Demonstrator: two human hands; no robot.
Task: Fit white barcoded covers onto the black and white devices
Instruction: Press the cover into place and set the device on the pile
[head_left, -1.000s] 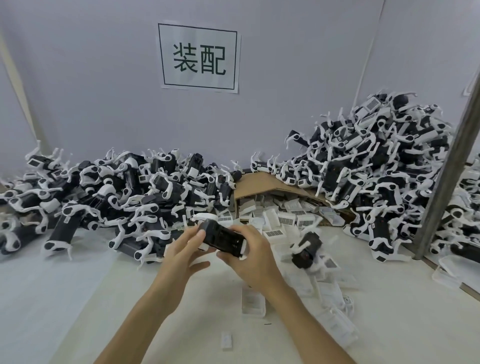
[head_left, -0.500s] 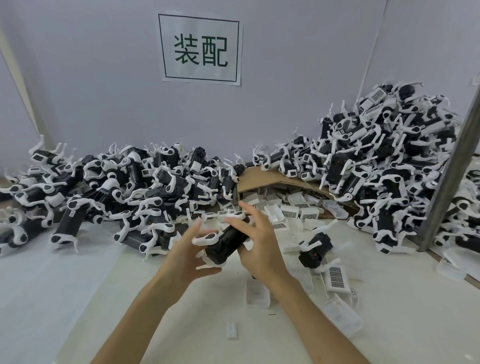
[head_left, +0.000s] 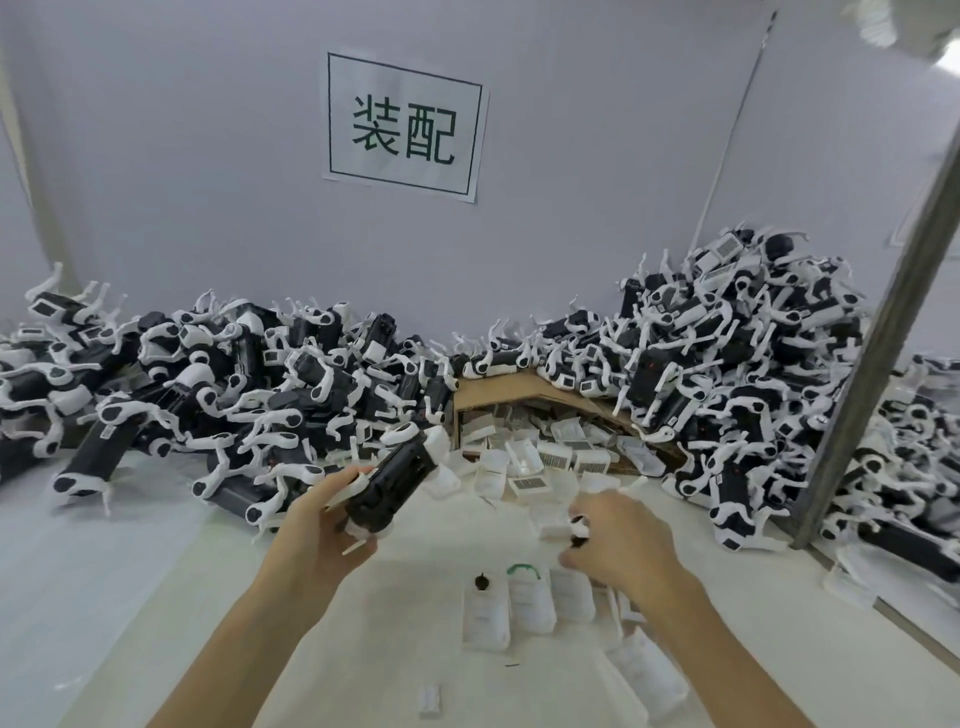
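At table centre, left hand (head_left: 322, 525) grips black-and-white device (head_left: 395, 488) by its lower end, body tilted up toward left pile (head_left: 208, 374). Right hand (head_left: 618, 540) is over loose white covers (head_left: 530, 597) on table (head_left: 405, 623), fingers curled and blurred; can't tell if it holds one. Barcoded covers (head_left: 545, 460) spill from cardboard box (head_left: 498, 395); right pile (head_left: 727, 374) beyond. Risk: with a one-handed end grip, device may twist or slip when a cover is pressed on; crowded covers invite grabbing two. Barcodes unreadable. Wall sign (head_left: 402, 130) reads 装配.
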